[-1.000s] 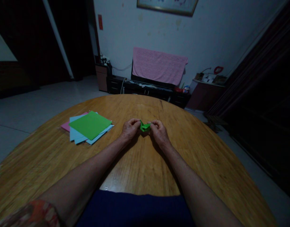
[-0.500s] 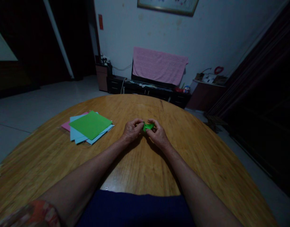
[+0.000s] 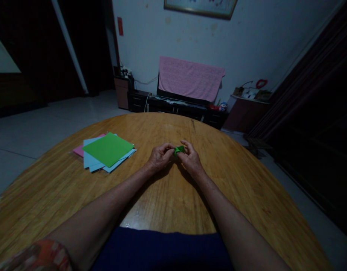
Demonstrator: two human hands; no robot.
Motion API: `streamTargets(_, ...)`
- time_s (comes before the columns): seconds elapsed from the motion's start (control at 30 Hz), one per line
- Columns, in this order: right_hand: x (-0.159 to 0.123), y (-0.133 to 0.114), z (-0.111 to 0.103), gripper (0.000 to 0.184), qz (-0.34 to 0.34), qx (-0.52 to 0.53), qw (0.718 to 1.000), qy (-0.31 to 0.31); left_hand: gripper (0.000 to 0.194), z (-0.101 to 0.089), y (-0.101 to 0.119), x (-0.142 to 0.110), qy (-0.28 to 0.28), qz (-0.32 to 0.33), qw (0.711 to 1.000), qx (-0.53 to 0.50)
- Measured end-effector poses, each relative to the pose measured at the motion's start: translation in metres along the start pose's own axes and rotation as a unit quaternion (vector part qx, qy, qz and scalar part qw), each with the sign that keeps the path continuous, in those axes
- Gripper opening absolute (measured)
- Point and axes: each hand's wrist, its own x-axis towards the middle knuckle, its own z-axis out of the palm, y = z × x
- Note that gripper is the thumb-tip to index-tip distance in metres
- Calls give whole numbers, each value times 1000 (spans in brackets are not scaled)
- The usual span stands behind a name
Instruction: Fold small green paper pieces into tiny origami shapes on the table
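A small folded piece of green paper (image 3: 179, 150) is held between my two hands, just above the middle of the wooden table (image 3: 167, 199). My left hand (image 3: 161, 156) pinches its left edge with thumb and fingertips. From the other side, my right hand (image 3: 190, 158) grips it with the thumb at the near side, and the index finger is raised a little. The fingers cover parts of the paper, so its full shape is hidden.
Left of my hands lies a fanned stack of square sheets: a green sheet (image 3: 108, 149) on top, light blue sheets (image 3: 90, 160) and a pink sheet (image 3: 78, 150) beneath. Beyond the table stands a low black cabinet (image 3: 176, 107) with a pink towel (image 3: 190, 78) over a screen.
The green paper has turned and looks more compact. My left hand has shifted slightly right, and my right index finger has lifted off a little. The stack has stayed put.
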Motion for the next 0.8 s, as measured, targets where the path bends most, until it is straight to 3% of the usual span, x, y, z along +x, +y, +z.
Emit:
streamTargets(0.13,0,2,-4,48,-47,-58,997,-3,12,-1,2,-2,-4,38,997,64)
streamTargets(0.33,3,5,-11,27,-209,-192,959,-4,15,-3,2,-2,-6,86,989,117)
streamTargets(0.63,0,-1,-12,12,-250,-292,923,-2,14,-5,5,-3,-24,113,982,149)
streamTargets(0.8,0,0,-13,10,-237,-274,932,4,17,-5,3,-4,-39,156,971,177)
